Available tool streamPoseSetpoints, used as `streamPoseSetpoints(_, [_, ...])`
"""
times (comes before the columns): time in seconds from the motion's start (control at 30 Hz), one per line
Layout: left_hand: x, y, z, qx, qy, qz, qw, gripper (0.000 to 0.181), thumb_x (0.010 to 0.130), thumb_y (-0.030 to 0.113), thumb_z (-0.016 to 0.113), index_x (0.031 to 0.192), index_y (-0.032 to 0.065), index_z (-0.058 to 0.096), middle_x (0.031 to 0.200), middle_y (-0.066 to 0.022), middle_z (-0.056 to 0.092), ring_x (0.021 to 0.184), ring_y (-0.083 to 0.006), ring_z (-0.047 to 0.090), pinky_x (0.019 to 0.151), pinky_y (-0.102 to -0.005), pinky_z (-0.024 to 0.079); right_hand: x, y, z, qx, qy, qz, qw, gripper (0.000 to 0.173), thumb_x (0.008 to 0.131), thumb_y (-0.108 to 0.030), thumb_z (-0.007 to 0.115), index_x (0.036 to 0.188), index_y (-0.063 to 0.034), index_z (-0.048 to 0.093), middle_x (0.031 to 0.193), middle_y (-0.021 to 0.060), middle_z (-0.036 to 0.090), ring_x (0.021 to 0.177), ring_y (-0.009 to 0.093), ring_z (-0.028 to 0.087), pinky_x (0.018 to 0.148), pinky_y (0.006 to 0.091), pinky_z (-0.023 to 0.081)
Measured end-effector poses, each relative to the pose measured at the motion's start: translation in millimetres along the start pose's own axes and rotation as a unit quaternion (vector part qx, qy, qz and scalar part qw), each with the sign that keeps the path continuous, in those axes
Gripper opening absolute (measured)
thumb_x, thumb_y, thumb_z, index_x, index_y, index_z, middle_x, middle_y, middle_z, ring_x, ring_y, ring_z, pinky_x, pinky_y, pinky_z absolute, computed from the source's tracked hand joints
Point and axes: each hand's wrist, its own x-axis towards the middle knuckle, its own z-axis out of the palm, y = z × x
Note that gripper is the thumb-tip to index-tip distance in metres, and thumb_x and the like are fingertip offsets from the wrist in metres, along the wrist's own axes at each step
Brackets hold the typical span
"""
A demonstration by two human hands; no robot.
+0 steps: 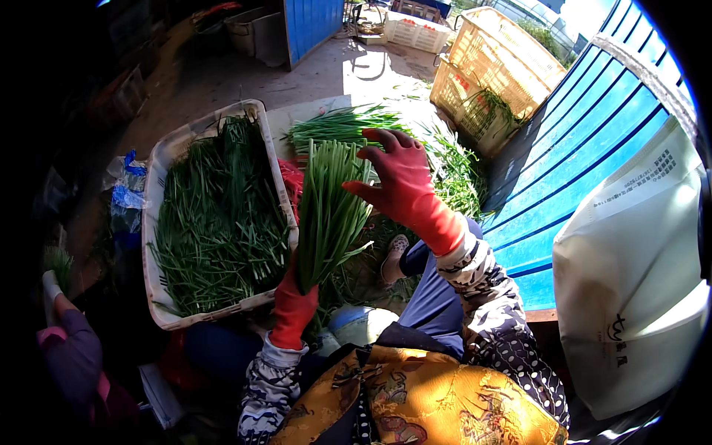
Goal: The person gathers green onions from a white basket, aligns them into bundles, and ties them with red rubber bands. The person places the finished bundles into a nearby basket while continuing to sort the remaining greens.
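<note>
My left hand point(296, 306), in a red glove, grips a bundle of green leafy stalks point(331, 206), which look like garlic chives, near its lower end. The bundle stands roughly upright, with its pale cut ends at the top. Beside its upper right side, my right hand point(397, 181) is raised in a red glove with dark fingertips; its fingers are curved apart and hold nothing. Left of the bundle, a white plastic crate point(149, 245) is filled with more of the dark green stalks point(222, 222). Behind the bundle, further stalks point(350, 125) lie spread on a pale surface.
Red strips point(290, 183) lie beside the crate. Loose greens point(459, 178) cover the ground at right, near yellow plastic crates point(473, 100). A blue corrugated panel point(562, 183) and a white bag point(628, 267) bearing writing flank my right. At far left, another person's arm point(69, 328) holds greens.
</note>
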Motion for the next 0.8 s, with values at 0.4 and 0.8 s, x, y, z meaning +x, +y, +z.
streamPoseSetpoints(0.4, [-4.3,-1.8,6.8,-0.017,0.012,0.008,1.0,0.067,0.084,-0.001,0.059,0.146,0.0141,0.038,0.125,-0.0183,0.061,0.116,-0.0308,0.06,0.091,-0.0343,0.049,-9.4,31.3,56.3,0.065,-0.085,0.007,0.994,0.018,0.069,-0.02,0.076,0.07,-0.0074,0.063,0.108,0.0147,0.067,0.103,0.033,0.06,0.092,0.045,0.044])
streamPoseSetpoints(0.8, [-5.6,-2.2,4.9,-0.237,-0.066,-0.18,0.952,0.045,0.079,0.003,0.067,0.123,0.0034,0.055,0.093,-0.0099,0.068,0.071,-0.0195,0.065,0.061,-0.0317,0.051,-12.8,159.1,-5.7,-0.25,0.01,0.195,0.948,0.025,0.08,-0.023,0.07,0.099,-0.0076,0.066,0.11,0.0136,0.067,0.1,0.032,0.062,0.086,0.0392,0.048])
